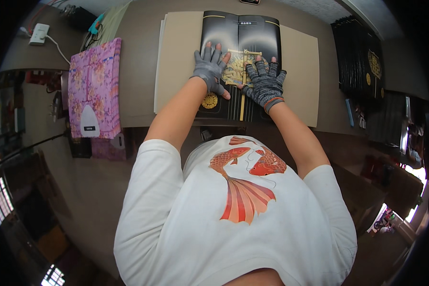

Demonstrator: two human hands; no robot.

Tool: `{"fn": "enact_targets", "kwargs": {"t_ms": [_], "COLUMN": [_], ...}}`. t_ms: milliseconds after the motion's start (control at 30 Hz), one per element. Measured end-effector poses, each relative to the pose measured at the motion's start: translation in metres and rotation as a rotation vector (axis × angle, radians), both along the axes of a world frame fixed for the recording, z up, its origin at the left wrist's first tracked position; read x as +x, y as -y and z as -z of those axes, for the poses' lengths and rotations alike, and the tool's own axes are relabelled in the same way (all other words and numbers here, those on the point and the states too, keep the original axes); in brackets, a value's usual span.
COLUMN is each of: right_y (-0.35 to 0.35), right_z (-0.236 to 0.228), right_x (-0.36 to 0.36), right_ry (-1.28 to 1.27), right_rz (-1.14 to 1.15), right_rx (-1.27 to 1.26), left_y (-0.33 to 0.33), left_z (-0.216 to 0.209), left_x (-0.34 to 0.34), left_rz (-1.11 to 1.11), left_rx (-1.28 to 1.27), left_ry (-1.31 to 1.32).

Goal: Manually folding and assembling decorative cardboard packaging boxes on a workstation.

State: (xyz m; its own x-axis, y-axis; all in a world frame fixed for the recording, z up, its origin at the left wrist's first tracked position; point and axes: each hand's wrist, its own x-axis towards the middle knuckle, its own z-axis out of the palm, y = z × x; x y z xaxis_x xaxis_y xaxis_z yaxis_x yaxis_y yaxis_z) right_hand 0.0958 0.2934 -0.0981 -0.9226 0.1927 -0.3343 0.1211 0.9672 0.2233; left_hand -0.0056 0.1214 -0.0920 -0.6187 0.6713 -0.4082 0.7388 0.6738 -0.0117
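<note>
A flat, glossy black printed piece (260,33) with gold decoration and a crease down its middle lies on a beige board (300,71). Whether it is a folded bag or a sheet I cannot tell. My left hand (209,69), in a grey fingerless glove, presses on its left half with fingers spread. Flat on the right half, beside the gold picture, rests my right hand (264,83) in a dark mottled fingerless glove. Its fingers are apart too, and an orange band circles the wrist. Neither hand grips anything; both cover parts of the print.
Left of the board, a stack of pink floral folded pieces (95,86) hangs over the table's front edge. A white power strip (39,34) with a cable and a turquoise-handled tool (96,24) lie behind it. A thick black stack with gold print (357,62) stands at right.
</note>
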Motion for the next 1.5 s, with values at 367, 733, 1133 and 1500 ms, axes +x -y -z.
{"fn": "enact_targets", "kwargs": {"t_ms": [367, 733, 1133, 1500], "right_y": [0.005, 0.008, 0.010, 0.008], "right_z": [0.006, -0.006, -0.014, -0.015], "right_x": [-0.003, -0.007, -0.010, -0.010], "right_ry": [-0.010, 0.037, 0.080, 0.094], "right_rz": [0.004, 0.022, 0.030, 0.036], "right_rx": [-0.002, -0.064, -0.068, -0.088], "left_y": [0.000, -0.001, -0.006, -0.013], "left_z": [0.009, 0.001, 0.009, 0.004], "left_x": [-0.001, 0.000, 0.001, 0.009], "left_rz": [0.009, 0.015, 0.028, -0.034], "left_rx": [0.020, -0.002, 0.034, 0.106], "left_ry": [-0.013, -0.012, -0.010, 0.017]}}
